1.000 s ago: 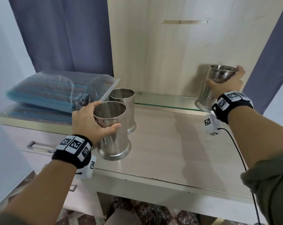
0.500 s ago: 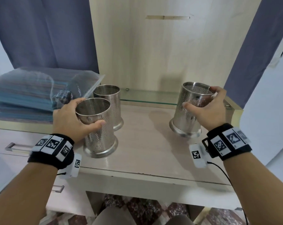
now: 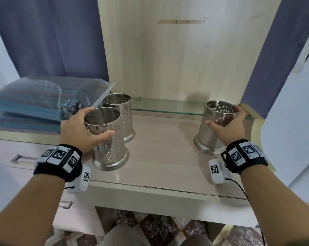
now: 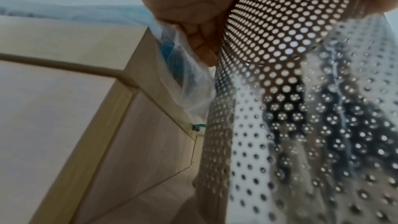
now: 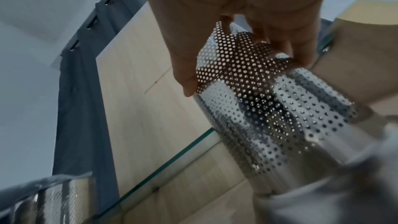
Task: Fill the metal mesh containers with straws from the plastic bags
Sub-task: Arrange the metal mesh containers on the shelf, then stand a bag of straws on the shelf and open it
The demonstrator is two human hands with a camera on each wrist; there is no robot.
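A: State the grip on each container.

B: The left hand (image 3: 79, 128) wraps the near container (image 3: 107, 139) just below its rim, fingers curled round the far side, thumb pressed on the perforated wall facing the person. The right hand (image 3: 226, 126) grips the right container (image 3: 214, 128) the same way, thumb on the near side, fingers curled over the far rim. Judgement: a high grip steadies each tall cylinder on its base while it is positioned.

A: Location of the task items?

B: All three containers stand upright on the desk top (image 3: 164, 157). The rear container (image 3: 120, 114) stands just behind the near one. The plastic bags (image 3: 38, 102) of straws lie stacked at the left, touching or almost touching the left-hand fingers. No straws show in any container.

A: Difference from the earlier frame?

B: One second earlier the right container stood back by the glass shelf (image 3: 167, 108); it now stands forward on the desk. The left grip is unchanged.
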